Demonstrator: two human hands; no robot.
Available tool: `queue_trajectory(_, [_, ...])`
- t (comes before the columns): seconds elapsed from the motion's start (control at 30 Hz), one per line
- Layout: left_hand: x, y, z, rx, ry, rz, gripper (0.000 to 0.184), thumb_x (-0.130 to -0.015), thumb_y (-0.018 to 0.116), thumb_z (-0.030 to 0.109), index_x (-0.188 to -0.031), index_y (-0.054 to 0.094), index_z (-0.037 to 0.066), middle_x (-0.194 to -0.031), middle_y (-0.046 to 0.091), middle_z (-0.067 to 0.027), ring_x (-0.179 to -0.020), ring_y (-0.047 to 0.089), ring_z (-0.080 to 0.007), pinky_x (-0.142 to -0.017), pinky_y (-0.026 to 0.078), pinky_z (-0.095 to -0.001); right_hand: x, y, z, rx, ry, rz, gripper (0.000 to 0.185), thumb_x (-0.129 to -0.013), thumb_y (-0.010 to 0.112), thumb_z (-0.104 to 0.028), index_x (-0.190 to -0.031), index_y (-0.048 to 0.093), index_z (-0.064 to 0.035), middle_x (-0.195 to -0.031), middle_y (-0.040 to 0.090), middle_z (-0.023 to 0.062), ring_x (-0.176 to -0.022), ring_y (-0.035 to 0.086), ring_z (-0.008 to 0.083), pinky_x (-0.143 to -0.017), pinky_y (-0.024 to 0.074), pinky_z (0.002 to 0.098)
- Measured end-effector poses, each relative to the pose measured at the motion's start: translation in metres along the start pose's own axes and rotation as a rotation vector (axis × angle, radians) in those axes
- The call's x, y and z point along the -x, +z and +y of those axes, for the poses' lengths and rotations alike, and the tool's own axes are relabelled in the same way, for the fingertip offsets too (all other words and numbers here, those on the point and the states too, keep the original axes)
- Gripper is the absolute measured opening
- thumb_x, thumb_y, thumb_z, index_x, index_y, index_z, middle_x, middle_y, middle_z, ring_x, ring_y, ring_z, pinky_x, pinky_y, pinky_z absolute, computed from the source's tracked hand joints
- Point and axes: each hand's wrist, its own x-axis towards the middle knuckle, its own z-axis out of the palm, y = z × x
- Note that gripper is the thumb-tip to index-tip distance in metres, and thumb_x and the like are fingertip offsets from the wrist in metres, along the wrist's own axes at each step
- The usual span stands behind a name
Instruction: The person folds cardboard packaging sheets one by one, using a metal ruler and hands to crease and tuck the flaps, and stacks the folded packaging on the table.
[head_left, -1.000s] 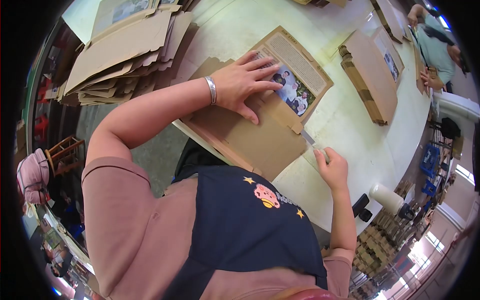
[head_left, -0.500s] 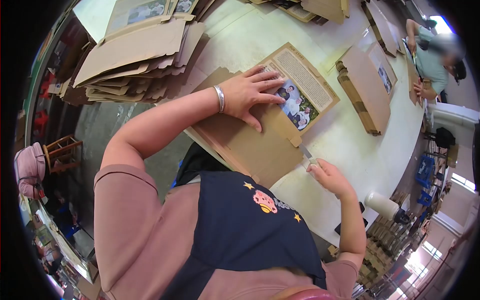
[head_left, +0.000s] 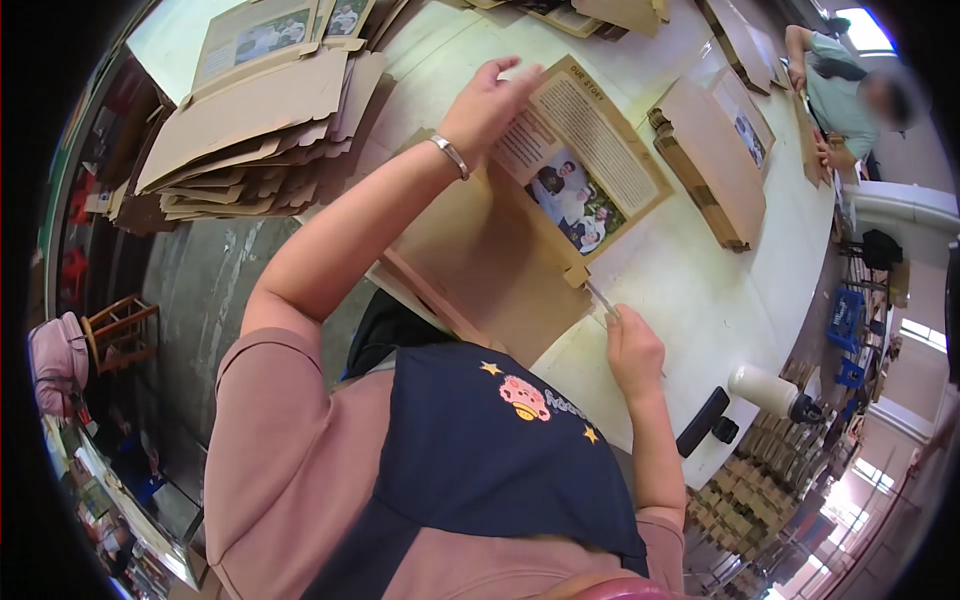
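My left hand (head_left: 490, 105), with a silver bracelet at the wrist, is raised at the upper left edge of a printed cardboard panel (head_left: 600, 135). Its fingers are apart and partly touch or overlap that edge; a grip on it does not show. The panel carries text and a group photo, and joins a plain brown cardboard sheet (head_left: 480, 265) lying at the table's near edge. In my right hand (head_left: 635, 350) is a thin, flat metal tool (head_left: 600, 297), its tip at a small tab on the panel's lower corner.
Stacked flat cardboard (head_left: 250, 120) fills the upper left. Another cardboard stack (head_left: 710, 165) lies on the white table (head_left: 790, 250) to the right. Near the table's lower right edge are a white bottle (head_left: 765, 388) and a black object (head_left: 703, 422). A person (head_left: 840, 100) stands at the far right.
My left hand has lifted off the cardboard and moved up to the panel's upper left edge. My right hand stays by the lower tab with the tool. The camera view has shifted slightly.
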Motion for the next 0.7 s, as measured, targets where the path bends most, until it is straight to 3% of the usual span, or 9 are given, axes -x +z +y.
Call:
queue_trajectory(0.07, [-0.001,-0.019,0.000,0.495,-0.282,-0.071,0.055,-0.105,0.054,0.053,-0.103,0.066,0.000,-0.076,0.065,-0.0033,-0.073,0.058,-0.0119,-0.065,0.045,-0.0252,-0.001,-0.006,0.002,-0.250,0.252,-0.100,0.017,-0.100,0.069,-0.019,-0.111,0.066,-0.0065,-0.083,0.071,0.0123,-0.073,0.069,0.0269,-0.066,0.0527,0.0342])
queue_trajectory(0.1, [-0.008,-0.021,-0.025,0.623,-0.201,-0.047,0.061,-0.107,0.045,0.058,-0.093,0.068,0.003,-0.075,0.064,-0.0025,-0.066,0.054,-0.0110,-0.058,0.040,-0.0270,-0.003,-0.006,0.002,-0.257,0.253,-0.101,0.017,-0.100,0.069,-0.019,-0.111,0.066,-0.0065,-0.083,0.071,0.0123,-0.073,0.069,0.0269,-0.066,0.0527,0.0342])
queue_trajectory(0.2, [0.017,-0.055,-0.004,0.550,-0.097,-0.414,0.063,-0.107,0.046,0.057,-0.082,0.069,0.005,-0.069,0.063,-0.0017,-0.060,0.054,-0.0099,-0.057,0.042,-0.0265,-0.008,-0.008,0.002,-0.495,0.474,-0.148,0.016,-0.101,0.071,-0.022,-0.109,0.068,-0.0086,-0.074,0.066,0.0039,-0.068,0.062,0.0140,-0.065,0.0475,0.0278])
queue_trajectory(0.27, [0.025,-0.076,0.005,0.521,-0.264,-0.497,0.060,-0.107,0.050,0.053,-0.079,0.070,0.004,-0.062,0.061,-0.0016,-0.054,0.055,-0.0099,-0.057,0.043,-0.0244,-0.012,-0.011,0.001,-0.611,0.579,-0.166,0.019,-0.098,0.075,-0.024,-0.107,0.068,-0.0093,-0.072,0.062,-0.0013,-0.066,0.055,0.0076,-0.065,0.0450,0.0245])
queue_trajectory(0.4, [0.030,-0.069,0.015,-0.390,-0.342,-0.828,0.040,-0.106,0.059,0.038,-0.091,0.072,0.003,-0.071,0.069,-0.0052,-0.052,0.057,-0.0111,-0.057,0.047,-0.0263,-0.020,-0.003,-0.002,-0.404,0.458,-0.003,0.023,-0.094,0.080,-0.025,-0.107,0.068,-0.0096,-0.075,0.064,0.0026,-0.070,0.061,0.0130,-0.069,0.0488,0.0276])
queue_trajectory(0.47, [0.038,-0.042,0.029,-0.861,-0.117,-0.892,0.037,-0.103,0.062,0.039,-0.093,0.072,0.005,-0.074,0.070,-0.0075,-0.055,0.060,-0.0188,-0.060,0.051,-0.0341,-0.023,0.001,-0.002,-0.285,0.282,0.138,0.030,-0.087,0.085,-0.025,-0.109,0.068,-0.0118,-0.092,0.066,0.0070,-0.083,0.066,0.0212,-0.076,0.0532,0.0340])
queue_trajectory(0.6, [0.044,0.001,-0.006,-1.216,0.184,-0.717,0.034,-0.100,0.065,0.041,-0.094,0.071,0.008,-0.076,0.070,-0.0084,-0.066,0.066,-0.0259,-0.071,0.054,-0.0415,-0.021,0.004,-0.009,-0.229,0.294,0.229,0.034,-0.084,0.087,-0.025,-0.111,0.069,-0.0138,-0.109,0.064,0.0100,-0.096,0.067,0.0294,-0.082,0.0552,0.0399])
queue_trajectory(0.67, [0.041,0.022,-0.025,-1.208,0.391,-0.765,0.037,-0.099,0.062,0.045,-0.092,0.071,0.010,-0.091,0.074,-0.0074,-0.095,0.070,-0.0292,-0.087,0.052,-0.0466,-0.015,0.014,-0.008,-0.185,0.299,0.268,0.034,-0.083,0.088,-0.025,-0.110,0.070,-0.0145,-0.113,0.061,0.0094,-0.098,0.066,0.0303,-0.083,0.0551,0.0400])
queue_trajectory(0.7, [0.042,0.035,-0.024,-1.207,0.391,-0.769,0.037,-0.099,0.062,0.045,-0.092,0.071,0.010,-0.091,0.074,-0.0074,-0.095,0.070,-0.0292,-0.087,0.052,-0.0466,-0.013,0.018,-0.008,-0.185,0.303,0.267,0.034,-0.083,0.088,-0.025,-0.110,0.070,-0.0145,-0.113,0.061,0.0094,-0.098,0.066,0.0303,-0.083,0.0551,0.0400])
